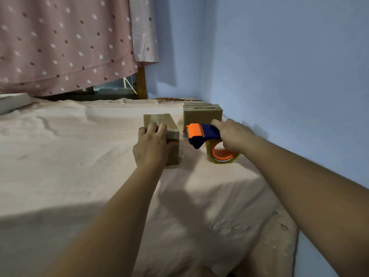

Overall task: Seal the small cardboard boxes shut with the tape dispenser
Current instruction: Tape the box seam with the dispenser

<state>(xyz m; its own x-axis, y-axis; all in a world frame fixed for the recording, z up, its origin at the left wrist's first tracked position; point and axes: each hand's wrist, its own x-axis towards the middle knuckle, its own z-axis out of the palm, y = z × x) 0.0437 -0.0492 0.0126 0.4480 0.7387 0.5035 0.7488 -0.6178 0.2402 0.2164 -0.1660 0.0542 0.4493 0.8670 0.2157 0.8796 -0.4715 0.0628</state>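
while left hand clasps the near box, right hand tight around tape dispenser

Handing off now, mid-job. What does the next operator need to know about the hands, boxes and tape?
The left hand grips the near box on the bed sheet.
The right hand holds the tape dispenser beside that box, apart from it, with its roll on the sheet.
The far box sits by the wall with tape across its top.
The near box shows shiny tape over its top and front edge.
Left: check the seams on both boxes.
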